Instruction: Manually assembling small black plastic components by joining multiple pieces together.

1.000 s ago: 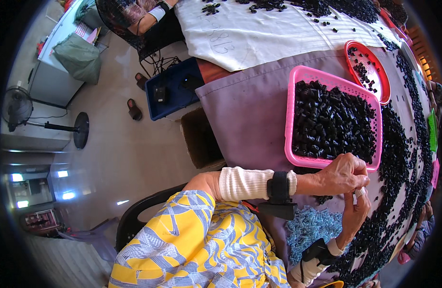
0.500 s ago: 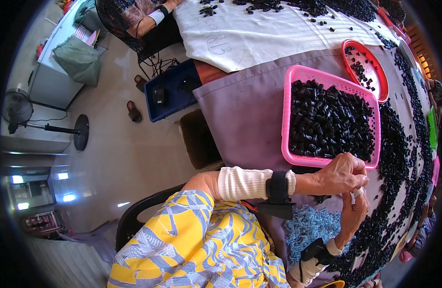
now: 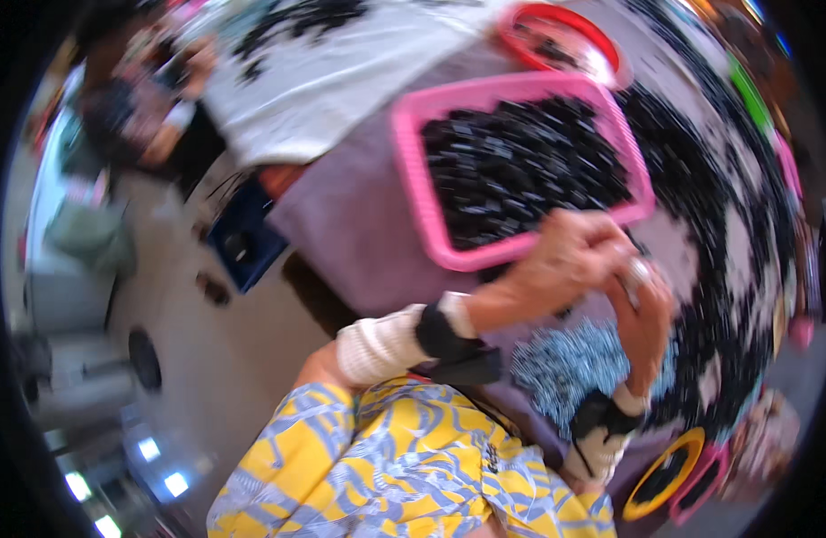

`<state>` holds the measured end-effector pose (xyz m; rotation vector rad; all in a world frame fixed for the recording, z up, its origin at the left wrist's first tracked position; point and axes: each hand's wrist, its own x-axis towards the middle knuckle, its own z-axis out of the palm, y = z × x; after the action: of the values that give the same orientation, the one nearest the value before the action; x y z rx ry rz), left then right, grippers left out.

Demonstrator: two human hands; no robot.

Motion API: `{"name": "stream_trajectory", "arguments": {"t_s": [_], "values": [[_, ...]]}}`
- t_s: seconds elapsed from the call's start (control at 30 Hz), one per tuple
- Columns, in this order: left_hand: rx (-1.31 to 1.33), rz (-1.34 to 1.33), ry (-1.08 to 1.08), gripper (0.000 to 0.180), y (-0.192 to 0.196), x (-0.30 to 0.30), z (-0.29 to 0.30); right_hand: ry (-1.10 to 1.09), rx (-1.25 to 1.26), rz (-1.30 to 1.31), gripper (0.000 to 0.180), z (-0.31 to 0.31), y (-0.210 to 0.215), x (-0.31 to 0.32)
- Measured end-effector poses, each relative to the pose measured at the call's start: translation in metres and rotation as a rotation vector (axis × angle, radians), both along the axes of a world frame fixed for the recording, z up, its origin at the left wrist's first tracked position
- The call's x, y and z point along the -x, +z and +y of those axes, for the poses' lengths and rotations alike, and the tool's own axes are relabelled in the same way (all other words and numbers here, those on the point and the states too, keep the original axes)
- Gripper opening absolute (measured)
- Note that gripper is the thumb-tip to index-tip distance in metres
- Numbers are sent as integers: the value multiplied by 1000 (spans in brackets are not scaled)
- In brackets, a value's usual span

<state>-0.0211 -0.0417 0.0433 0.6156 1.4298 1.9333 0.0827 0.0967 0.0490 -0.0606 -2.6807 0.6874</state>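
Note:
My left hand [image 3: 576, 255] and my right hand [image 3: 644, 309] meet at the fingertips, just off the near right corner of a pink plastic basket [image 3: 423, 211]. Fingers on both are closed in a pinch; whatever sits between them is too small and smeared to make out. White wrapping shows on a right-hand finger. Small black plastic pieces [image 3: 525, 170] fill the basket. Below my hands lies a pile of light-blue small pieces [image 3: 565, 363], partly covered by my right hand and wrist.
Loose black pieces [image 3: 713, 260] spread over the table to the right. A red-rimmed tray [image 3: 599, 38] stands beyond the basket. Yellow-rimmed [image 3: 695, 444] and pink-rimmed containers [image 3: 719, 468] are at the lower right. Another person's arm [image 3: 175, 121] is at the far left, above a blue crate [image 3: 247, 240].
The whole view has turned and blurred, with the basket and table shifting left and up. My hands stay together in a pinch. The yellow-rimmed container has come further into view.

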Motion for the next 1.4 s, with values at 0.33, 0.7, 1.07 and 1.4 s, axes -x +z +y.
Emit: {"name": "stream_trajectory", "arguments": {"t_s": [0.33, 0.7, 1.07, 1.4], "values": [[-16, -38, -102, 17, -7, -10, 25, -132, -33, 221, 12, 31, -8, -8], [19, 82, -252, 20, -8, -9, 51, -287, 115, 493, 17, 54, -11, -24], [17, 113, -332, 22, 10, -20, 61, -339, 169, 481, 22, 53, -7, -30], [21, 136, -399, 20, 16, -25, 63, -345, 156, 485, 23, 54, -4, -41]]}}
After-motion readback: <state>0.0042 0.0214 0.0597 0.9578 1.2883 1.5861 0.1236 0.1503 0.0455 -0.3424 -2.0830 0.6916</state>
